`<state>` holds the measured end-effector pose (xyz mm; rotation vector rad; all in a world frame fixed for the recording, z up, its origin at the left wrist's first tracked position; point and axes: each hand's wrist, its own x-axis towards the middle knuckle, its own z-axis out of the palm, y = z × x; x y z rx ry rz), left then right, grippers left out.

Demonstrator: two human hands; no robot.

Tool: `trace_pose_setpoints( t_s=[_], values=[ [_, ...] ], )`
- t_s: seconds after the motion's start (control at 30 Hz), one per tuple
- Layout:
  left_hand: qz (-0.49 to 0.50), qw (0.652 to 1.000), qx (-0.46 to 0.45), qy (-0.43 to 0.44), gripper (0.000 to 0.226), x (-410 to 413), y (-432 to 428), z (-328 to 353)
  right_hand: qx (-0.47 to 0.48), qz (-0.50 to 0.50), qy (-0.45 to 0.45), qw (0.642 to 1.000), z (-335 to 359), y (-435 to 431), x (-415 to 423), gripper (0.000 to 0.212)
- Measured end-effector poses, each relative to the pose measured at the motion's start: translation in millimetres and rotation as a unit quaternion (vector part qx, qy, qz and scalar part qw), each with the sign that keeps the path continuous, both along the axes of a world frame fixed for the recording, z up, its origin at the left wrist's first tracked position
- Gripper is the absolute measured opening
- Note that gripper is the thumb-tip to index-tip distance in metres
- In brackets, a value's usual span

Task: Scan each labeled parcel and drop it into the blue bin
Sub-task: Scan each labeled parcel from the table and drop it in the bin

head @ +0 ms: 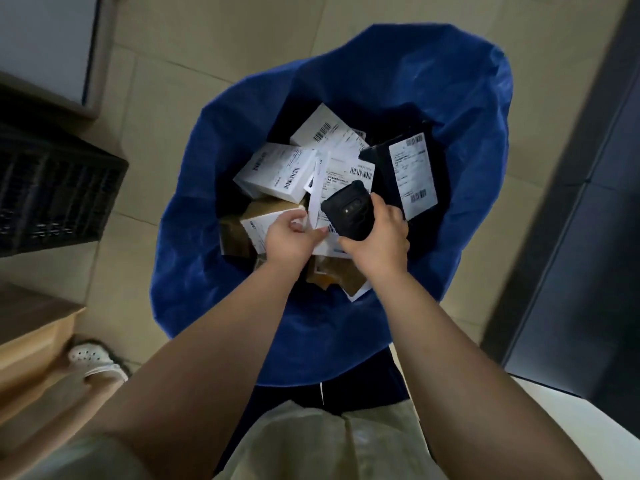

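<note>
The blue bin (346, 81) stands open on the floor in front of me, holding several labeled parcels. My left hand (289, 235) pinches the near edge of a white labeled parcel (341, 176) held over the bin. My right hand (379, 237) grips a black handheld scanner (348, 211) just above that parcel's label. Inside the bin lie a white box (277, 171) with barcodes, a black parcel (403, 171) with a white label, and brown cartons (235, 233) partly hidden under my hands.
A black slatted crate (52, 192) sits at the left. A wooden surface (31, 327) is at the lower left, with my foot in a white shoe (93, 362) beside it. A dark panel (581, 237) runs along the right. Tiled floor surrounds the bin.
</note>
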<state>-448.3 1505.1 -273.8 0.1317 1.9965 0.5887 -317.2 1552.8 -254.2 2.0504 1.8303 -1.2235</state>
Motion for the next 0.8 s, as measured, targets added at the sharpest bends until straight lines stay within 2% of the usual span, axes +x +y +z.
trace_pose_setpoints(
  t_s=[0.07, 0.2, 0.33, 0.43, 0.63, 0.8],
  values=[
    [-0.059, 0.998, -0.003, 0.037, 0.055, -4, -3, 0, -0.006, -0.004, -0.004, 1.000, 2, -2, -1, 0.089],
    [-0.174, 0.977, 0.063, 0.110, 0.046, -24, -7, 24, 0.000, -0.005, -0.004, 1.000, 26, -4, -5, 0.087],
    [-0.317, 0.915, 0.089, 0.232, 0.048, -48, 2, 67, 0.022, 0.009, 0.004, 1.000, 68, 2, -16, 0.086],
    [-0.379, 0.871, 0.092, 0.299, 0.050, -61, 9, 107, 0.043, 0.030, 0.005, 0.999, 110, 9, -28, 0.089],
    [-0.393, 0.826, 0.099, 0.392, 0.053, -78, 3, 193, 0.095, 0.118, 0.005, 0.988, 206, 30, -49, 0.090],
    [-0.336, 0.841, 0.037, 0.422, 0.063, -99, -25, 259, 0.087, 0.207, 0.038, 0.974, 272, 25, -72, 0.087]
  ],
)
